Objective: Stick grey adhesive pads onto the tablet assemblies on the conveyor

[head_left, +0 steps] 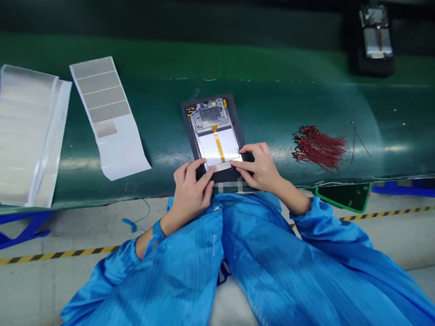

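An opened tablet (228, 141) lies on a dark pad (237, 111) in front of me, its circuit board at the far end and a silvery panel below, crossed by an orange ribbon cable (218, 144). Along its near edge runs a short pale silvery strip (223, 166). My left hand (193, 188) has its thumb and index fingertips at the strip's left end and the tablet's corner. At the right end, my right hand (260, 166) holds thumb and bent index against the strip and tablet edge. The fingertips partly hide both lower corners.
Left of the tablet lie a backing sheet (118, 145) with grey rectangular stickers and plastic-covered sheets (27, 136). A bundle of dark red wires (317, 147) is on the right. Another opened device (377, 38) sits at the back right. A green-edged tray (346, 197) shows below the table edge.
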A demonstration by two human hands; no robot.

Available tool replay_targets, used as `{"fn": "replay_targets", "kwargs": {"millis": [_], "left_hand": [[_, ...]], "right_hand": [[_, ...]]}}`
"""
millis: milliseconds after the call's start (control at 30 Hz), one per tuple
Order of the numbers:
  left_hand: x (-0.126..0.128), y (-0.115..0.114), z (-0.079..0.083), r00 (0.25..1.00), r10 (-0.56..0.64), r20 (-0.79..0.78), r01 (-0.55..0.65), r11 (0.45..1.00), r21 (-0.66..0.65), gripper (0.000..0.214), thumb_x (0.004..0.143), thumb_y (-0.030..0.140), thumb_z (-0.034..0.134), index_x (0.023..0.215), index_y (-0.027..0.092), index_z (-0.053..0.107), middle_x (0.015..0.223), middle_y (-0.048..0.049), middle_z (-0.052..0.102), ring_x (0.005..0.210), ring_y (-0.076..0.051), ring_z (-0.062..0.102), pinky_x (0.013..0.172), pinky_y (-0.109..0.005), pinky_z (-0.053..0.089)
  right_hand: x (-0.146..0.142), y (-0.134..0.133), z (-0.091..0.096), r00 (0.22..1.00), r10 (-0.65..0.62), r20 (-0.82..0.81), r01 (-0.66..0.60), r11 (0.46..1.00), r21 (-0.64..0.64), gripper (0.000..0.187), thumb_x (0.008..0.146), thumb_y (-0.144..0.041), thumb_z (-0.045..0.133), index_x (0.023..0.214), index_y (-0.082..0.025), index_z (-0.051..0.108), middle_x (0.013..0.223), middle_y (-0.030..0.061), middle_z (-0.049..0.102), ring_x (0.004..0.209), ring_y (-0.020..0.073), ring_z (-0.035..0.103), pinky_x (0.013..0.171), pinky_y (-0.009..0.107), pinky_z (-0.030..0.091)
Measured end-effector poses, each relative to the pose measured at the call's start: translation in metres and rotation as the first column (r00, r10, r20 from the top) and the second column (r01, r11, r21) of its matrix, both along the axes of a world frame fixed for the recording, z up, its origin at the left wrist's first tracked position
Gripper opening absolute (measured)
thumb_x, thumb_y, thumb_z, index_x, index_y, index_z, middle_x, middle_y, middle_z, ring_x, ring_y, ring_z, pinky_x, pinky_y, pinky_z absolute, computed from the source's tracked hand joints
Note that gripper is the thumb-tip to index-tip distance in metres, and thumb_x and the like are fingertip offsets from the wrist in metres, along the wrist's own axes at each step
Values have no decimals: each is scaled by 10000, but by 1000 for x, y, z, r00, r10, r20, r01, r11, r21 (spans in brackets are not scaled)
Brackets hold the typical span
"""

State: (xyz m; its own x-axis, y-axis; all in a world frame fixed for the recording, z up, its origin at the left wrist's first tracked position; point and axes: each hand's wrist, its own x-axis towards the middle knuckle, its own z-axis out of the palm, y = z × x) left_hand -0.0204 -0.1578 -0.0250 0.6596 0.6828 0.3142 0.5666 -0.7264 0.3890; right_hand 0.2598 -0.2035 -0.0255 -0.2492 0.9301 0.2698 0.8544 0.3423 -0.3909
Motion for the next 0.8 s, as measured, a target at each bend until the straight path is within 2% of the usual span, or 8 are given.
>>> {"fn": "replay_targets", "kwargs": {"millis": [100,267,433,500,633,800], "left_hand": [[4,-1,0,1000,-23,2,23,999,49,411,1024,242,619,1410,157,731,1480,-241,607,1295,-402,509,1059,-589,462],[2,5,2,1000,12,10,-13,998,61,339,1020,200,641,1329,217,779,1435,-198,648,1262,-384,526,1014,-555,442],[21,18,7,996,39,81,-44,998,49,92,1032,266,711,1038,224,793,1097,-94,739,1036,-285,591,879,-452,404],[30,24,9,998,48,50,-49,999,19,92,1030,273,718,971,223,769,1018,-68,724,969,-266,581,849,-442,389],[34,30,16,998,16,-55,-17,1000,-21,76,1024,259,715,971,219,752,1028,-63,711,970,-266,578,842,-439,398],[33,27,25,984,-24,-179,35,998,54,150,1066,215,610,1003,211,746,1091,-81,747,983,-279,598,857,-459,435]], "right_hand": [[-2,-1,0,998,49,27,-49,999,8,307,1047,-291,624,1266,-370,824,1360,115,610,1171,308,491,944,485,397],[0,1,5,1000,-8,-15,8,999,-41,280,1061,-286,612,1226,-327,835,1310,124,609,1164,309,496,933,471,380],[-16,21,16,997,61,-38,-66,990,-125,253,1096,-352,616,1031,-200,808,1035,100,675,1005,268,493,861,410,325],[-24,30,20,996,89,11,-86,981,-174,200,1089,-305,636,1019,-184,778,1001,93,691,997,264,484,834,392,294],[-32,37,30,977,165,139,-129,963,-237,167,1104,-252,608,1067,-171,750,1019,100,713,1012,269,480,801,389,248],[-35,35,38,952,202,230,-143,958,-250,226,1126,-179,537,1076,-179,757,999,96,735,980,265,489,773,400,231]]}}
